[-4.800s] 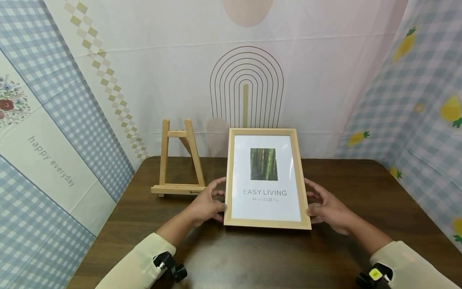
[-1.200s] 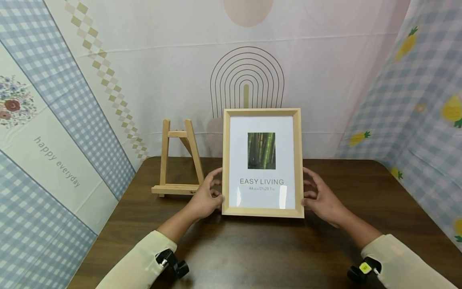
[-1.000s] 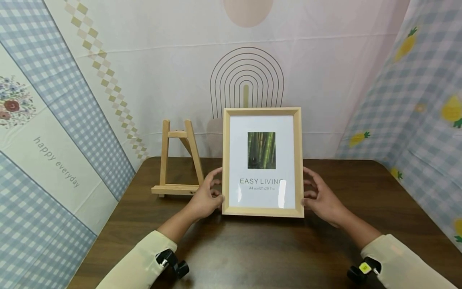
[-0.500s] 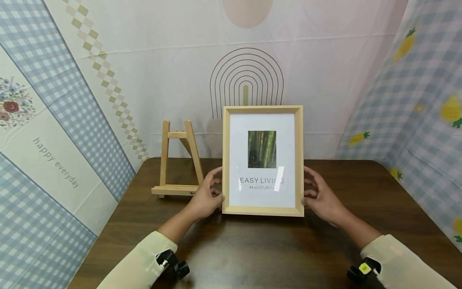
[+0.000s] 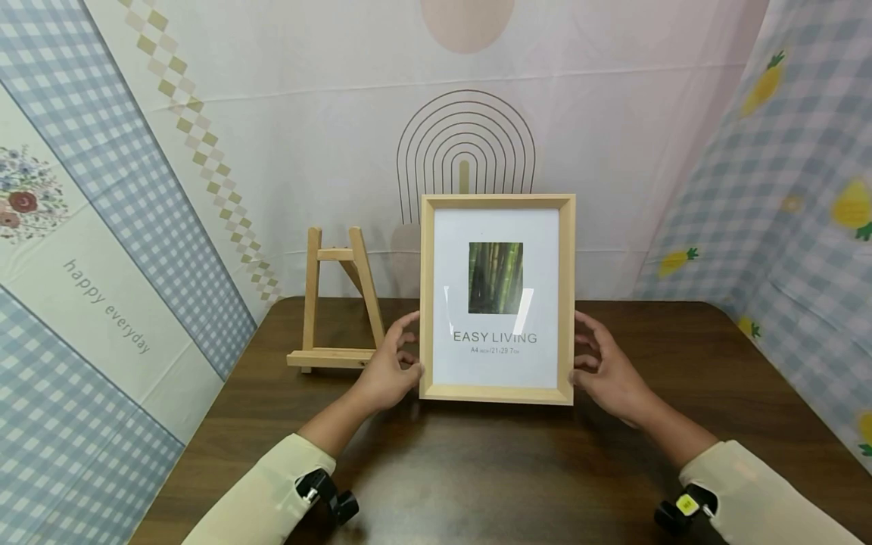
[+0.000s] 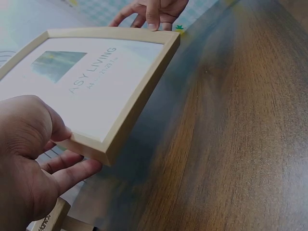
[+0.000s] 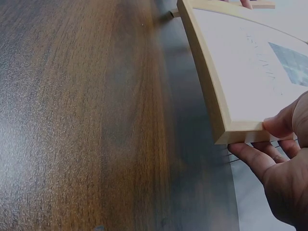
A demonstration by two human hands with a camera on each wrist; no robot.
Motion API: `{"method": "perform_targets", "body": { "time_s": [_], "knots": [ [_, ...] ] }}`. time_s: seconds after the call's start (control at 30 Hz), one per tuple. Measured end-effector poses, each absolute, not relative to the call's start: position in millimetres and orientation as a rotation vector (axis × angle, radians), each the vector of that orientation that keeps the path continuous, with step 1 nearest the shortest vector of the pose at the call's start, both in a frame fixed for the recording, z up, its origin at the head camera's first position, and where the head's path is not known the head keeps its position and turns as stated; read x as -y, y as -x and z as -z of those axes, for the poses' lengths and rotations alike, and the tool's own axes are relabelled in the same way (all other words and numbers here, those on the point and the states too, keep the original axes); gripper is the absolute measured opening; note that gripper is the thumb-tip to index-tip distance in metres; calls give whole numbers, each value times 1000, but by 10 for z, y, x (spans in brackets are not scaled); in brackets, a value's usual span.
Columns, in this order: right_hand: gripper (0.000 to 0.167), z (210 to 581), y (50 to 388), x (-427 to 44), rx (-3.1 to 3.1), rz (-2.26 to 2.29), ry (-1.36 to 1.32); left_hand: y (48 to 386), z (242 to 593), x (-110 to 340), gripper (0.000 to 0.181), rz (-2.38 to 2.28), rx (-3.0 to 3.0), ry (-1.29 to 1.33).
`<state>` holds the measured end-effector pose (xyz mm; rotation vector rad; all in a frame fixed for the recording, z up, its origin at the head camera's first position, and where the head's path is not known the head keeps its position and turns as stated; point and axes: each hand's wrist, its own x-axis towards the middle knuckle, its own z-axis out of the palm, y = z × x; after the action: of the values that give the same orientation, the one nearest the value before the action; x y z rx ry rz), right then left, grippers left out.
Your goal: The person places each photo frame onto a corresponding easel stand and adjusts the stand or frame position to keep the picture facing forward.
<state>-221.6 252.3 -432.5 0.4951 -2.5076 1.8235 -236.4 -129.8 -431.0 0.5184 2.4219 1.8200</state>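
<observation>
Head view: a dark brown wood-grain table [image 5: 477, 469] with rounded far corners is enclosed on three sides by printed cloths. The back cloth [image 5: 327, 136] is white, marked with concentric arches, a pale pink disc and a strip of green and beige diamonds. The left cloth [image 5: 150, 303] is patterned in blue gingham, with a white band bearing flowers and the words "happy everyday". On the gingham right cloth [image 5: 804, 250], yellow pineapples are printed.

A pale wooden picture frame [image 5: 565, 303] is held near-upright over the middle of the table, facing the head camera. Inside it, a white sheet [image 5: 496, 227] is displayed, printed with a green bamboo photograph [image 5: 495, 278] above "EASY LIVING" and a size line; light is reflected off its covering.

The frame's left side is pinched by the left hand [image 5: 390, 371], the thumb set at its front edge; the right side is gripped likewise by the right hand [image 5: 606, 371]. To the frame's left, a small wooden easel [image 5: 369, 299] is stood, its ledge partly hidden by the left hand. Both forearms are covered by cream sleeves [image 5: 266, 492].
</observation>
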Motion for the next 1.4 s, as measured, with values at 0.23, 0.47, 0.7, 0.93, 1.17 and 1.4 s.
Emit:
{"method": "perform_targets", "body": {
  "time_s": [0.23, 0.47, 0.7, 0.93, 1.17, 1.4],
  "knots": [
    [100, 4312, 2215, -2518, 2497, -1820, -489, 2375, 4305, 1295, 83, -1806, -2450, -559],
    [99, 4309, 2223, -2510, 2471, -1795, -506, 2388, 4295, 1289, 83, -1797, -2469, -556],
    [99, 4314, 2228, -2502, 2468, -1767, -499, 2399, 4301, 1286, 83, -1781, -2507, -574],
    [99, 4317, 2227, -2485, 2450, -1738, -503, 2385, 4282, 1289, 83, -1767, -2539, -583],
    [99, 4313, 2238, -2476, 2439, -1725, -495, 2387, 4255, 1282, 84, -1767, -2551, -599],
    [100, 4293, 2243, -2471, 2439, -1724, -498, 2392, 4230, 1283, 85, -1793, -2541, -603]
  ]
}}
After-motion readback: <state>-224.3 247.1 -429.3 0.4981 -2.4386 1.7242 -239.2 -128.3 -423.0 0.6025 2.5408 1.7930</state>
